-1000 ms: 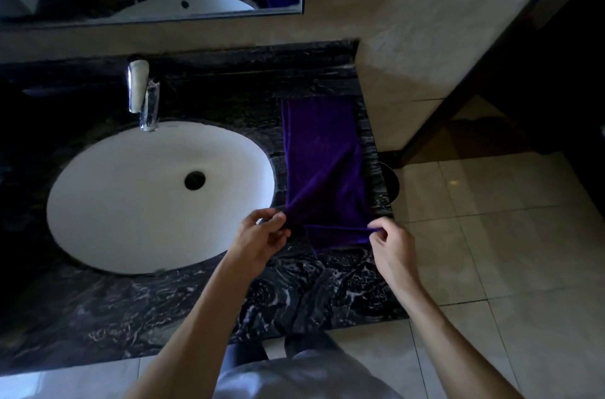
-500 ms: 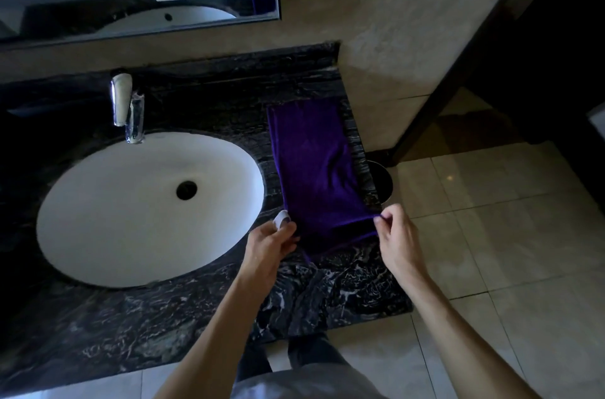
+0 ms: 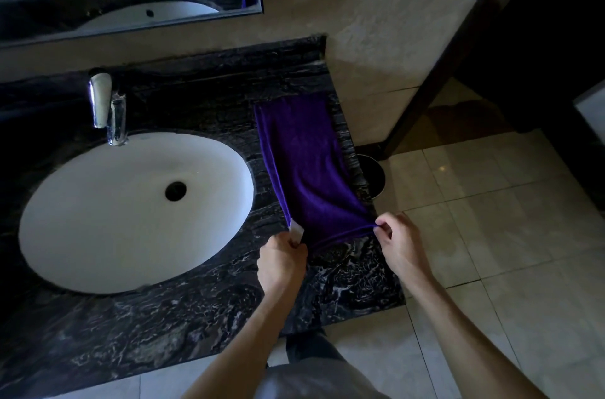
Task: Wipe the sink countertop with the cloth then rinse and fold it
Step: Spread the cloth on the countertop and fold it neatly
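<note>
A purple cloth point(image 3: 304, 163) lies as a long folded strip on the black marble countertop point(image 3: 196, 310), to the right of the white oval sink point(image 3: 98, 218). My left hand point(image 3: 281, 259) pinches the cloth's near left corner, where a white label sticks up. My right hand point(image 3: 397, 241) pinches the near right corner at the counter's right edge. The near end of the cloth is lifted slightly off the stone and pulled taut between both hands.
A chrome tap point(image 3: 106, 107) stands behind the sink. A mirror point(image 3: 98, 6) with a paper notice hangs on the wall above. A round dark bin point(image 3: 373, 174) sits on the tiled floor just past the counter's right edge.
My hands have held the same two corners throughout. The white label has come into sight at my left fingers, and the near edge has been drawn tighter.
</note>
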Demonstrator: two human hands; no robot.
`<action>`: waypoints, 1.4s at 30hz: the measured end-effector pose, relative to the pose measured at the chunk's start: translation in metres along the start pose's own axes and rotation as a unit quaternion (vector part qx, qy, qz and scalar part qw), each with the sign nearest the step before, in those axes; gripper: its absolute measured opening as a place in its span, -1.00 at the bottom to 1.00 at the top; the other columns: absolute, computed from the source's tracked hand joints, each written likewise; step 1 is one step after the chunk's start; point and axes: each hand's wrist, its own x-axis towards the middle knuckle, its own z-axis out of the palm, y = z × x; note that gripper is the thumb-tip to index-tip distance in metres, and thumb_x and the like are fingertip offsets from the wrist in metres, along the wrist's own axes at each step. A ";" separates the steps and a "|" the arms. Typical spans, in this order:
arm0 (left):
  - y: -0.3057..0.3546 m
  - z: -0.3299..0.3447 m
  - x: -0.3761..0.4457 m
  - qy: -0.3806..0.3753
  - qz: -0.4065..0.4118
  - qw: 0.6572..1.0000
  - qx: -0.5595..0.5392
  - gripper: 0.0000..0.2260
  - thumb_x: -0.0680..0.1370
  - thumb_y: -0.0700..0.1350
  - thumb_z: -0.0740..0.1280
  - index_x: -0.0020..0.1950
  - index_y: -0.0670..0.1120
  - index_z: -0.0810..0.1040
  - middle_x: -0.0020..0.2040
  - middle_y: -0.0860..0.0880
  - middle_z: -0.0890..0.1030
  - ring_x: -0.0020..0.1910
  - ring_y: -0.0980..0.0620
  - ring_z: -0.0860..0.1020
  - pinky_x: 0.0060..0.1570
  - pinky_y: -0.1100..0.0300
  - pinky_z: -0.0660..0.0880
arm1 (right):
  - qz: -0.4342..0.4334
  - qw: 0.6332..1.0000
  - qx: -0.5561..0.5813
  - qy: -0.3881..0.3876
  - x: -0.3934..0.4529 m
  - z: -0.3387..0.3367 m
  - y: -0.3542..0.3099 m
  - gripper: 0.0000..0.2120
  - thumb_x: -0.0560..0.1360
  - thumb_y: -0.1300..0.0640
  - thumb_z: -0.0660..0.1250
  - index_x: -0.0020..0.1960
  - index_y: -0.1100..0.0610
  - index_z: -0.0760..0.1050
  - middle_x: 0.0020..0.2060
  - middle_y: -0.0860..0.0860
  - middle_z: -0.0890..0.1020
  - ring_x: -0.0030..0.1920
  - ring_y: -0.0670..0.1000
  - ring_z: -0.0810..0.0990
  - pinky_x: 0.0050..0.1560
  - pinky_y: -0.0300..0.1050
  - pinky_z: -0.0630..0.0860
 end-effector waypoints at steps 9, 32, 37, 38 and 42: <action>0.010 0.012 -0.003 0.010 0.056 0.998 -0.005 -0.92 0.45 -0.24 0.32 -0.18 -0.08 0.48 -0.20 -0.07 0.60 -0.18 -0.18 0.55 -0.27 0.10 0.35 | -0.017 1.000 -0.003 0.003 -0.006 0.002 -0.006 -0.92 0.56 0.29 0.38 -0.06 0.14 0.53 -0.21 -0.02 0.56 -0.27 -0.04 0.52 -0.28 -0.11 0.51; -0.041 -0.034 0.008 -0.261 -0.179 0.772 -0.551 -0.94 0.39 -0.31 0.46 -0.24 -0.19 0.61 -0.20 -0.18 0.60 -0.34 0.05 0.57 -0.37 0.26 0.55 | 0.162 0.932 0.321 -0.049 -0.036 -0.014 -0.035 -0.86 0.56 0.31 0.39 0.02 0.13 0.68 -0.30 0.13 0.68 -0.36 -0.03 0.63 -0.26 -0.19 0.58; -0.027 -0.027 0.005 -0.207 -0.138 0.890 -0.382 -0.90 0.51 -0.32 0.46 -0.19 -0.18 0.64 -0.19 -0.18 0.67 -0.36 0.00 0.62 -0.37 0.20 0.59 | 0.174 0.930 0.320 -0.051 -0.034 -0.012 -0.033 -0.86 0.56 0.33 0.38 0.01 0.14 0.66 -0.32 0.14 0.65 -0.42 -0.07 0.58 -0.35 -0.24 0.52; -0.026 -0.023 0.004 -0.166 -0.127 0.918 -0.337 -0.90 0.51 -0.32 0.46 -0.20 -0.20 0.65 -0.22 -0.19 0.66 -0.38 -0.01 0.61 -0.36 0.17 0.63 | 0.177 0.928 0.323 -0.052 -0.034 -0.011 -0.032 -0.86 0.57 0.34 0.38 0.02 0.15 0.66 -0.32 0.14 0.64 -0.42 -0.08 0.57 -0.35 -0.24 0.51; -0.022 -0.012 -0.001 -0.046 -0.078 0.975 -0.201 -0.84 0.51 -0.28 0.45 -0.25 -0.09 0.67 -0.29 -0.11 0.68 -0.41 -0.04 0.67 -0.23 -0.02 0.70 | 0.181 0.925 0.330 -0.050 -0.035 -0.011 -0.031 -0.86 0.57 0.36 0.36 0.03 0.19 0.65 -0.32 0.16 0.63 -0.42 -0.07 0.56 -0.36 -0.25 0.52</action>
